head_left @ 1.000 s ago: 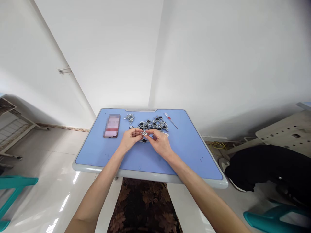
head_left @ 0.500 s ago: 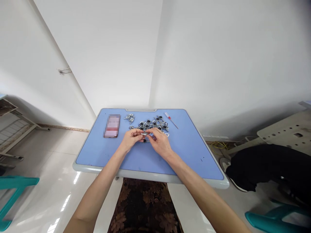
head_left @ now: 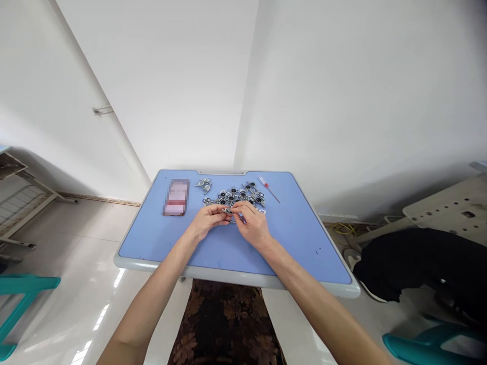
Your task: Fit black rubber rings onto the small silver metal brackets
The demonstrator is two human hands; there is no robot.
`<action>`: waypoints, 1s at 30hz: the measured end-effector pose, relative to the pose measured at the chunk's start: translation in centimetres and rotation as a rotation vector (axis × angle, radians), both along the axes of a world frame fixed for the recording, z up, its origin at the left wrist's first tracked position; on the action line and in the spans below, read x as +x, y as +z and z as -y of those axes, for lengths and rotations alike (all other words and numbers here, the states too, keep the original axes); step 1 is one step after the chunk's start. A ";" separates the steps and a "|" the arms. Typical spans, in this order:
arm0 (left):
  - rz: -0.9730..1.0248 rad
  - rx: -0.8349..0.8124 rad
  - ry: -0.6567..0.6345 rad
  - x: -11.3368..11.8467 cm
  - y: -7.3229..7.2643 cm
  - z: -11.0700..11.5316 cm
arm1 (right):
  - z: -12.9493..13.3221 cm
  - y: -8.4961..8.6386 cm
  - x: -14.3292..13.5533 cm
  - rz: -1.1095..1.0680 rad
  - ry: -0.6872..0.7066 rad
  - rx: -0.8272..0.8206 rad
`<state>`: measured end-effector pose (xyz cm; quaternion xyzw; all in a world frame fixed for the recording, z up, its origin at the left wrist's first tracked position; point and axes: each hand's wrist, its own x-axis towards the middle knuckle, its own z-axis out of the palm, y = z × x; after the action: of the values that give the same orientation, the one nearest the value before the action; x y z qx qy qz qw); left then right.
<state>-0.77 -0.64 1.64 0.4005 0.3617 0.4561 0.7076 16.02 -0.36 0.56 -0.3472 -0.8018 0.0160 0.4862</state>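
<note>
Between the fingertips of both hands is a small metal part [head_left: 227, 210], mostly covered by fingers, so its exact kind is unclear. My left hand [head_left: 206, 221] is closed in a pinch on its left side. From the right, my right hand [head_left: 252, 223] pinches the same part with thumb and fingers. Just beyond the hands lies a pile of small metal pieces with black round centres [head_left: 243, 193]. A smaller heap of silver metal pieces [head_left: 204, 185] sits to the far left of that pile.
All of this rests on a blue desk [head_left: 292, 238] with a pale rim. A phone [head_left: 176, 197] lies at the left, a screwdriver [head_left: 270, 190] at the back right. A white wall stands behind. Beside the desk at right is a person's dark-clothed leg [head_left: 414, 258]; teal stools [head_left: 26, 286] flank it.
The hands stay together over the same spot, with the fingers shifting slightly around the small part. The part appears turned a little. The pile and the tools have not moved.
</note>
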 end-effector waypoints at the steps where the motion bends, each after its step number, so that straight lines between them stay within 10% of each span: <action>1: -0.008 0.007 0.000 0.0 0.0 0.0 | 0.0 0.1 0.0 -0.007 0.006 -0.010; 8: -0.151 0.103 0.096 -0.1 -0.4 -0.3 | 0.1 0.7 -0.5 -0.280 0.035 -0.341; 16: -0.937 0.632 0.298 -0.5 0.2 0.2 | -1.0 1.4 0.4 -0.635 0.027 -1.015; 24: -1.251 0.715 0.160 -0.3 -0.2 0.4 | -0.9 1.6 0.4 -0.669 0.074 -1.178; 30: -1.094 0.784 0.203 -0.3 0.3 0.7 | -0.8 1.6 0.3 -0.667 0.137 -1.253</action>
<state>-1.08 -1.38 1.96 0.7644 0.5114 0.3494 0.1790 16.28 0.46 2.19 -0.4867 -0.4703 0.6096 0.4127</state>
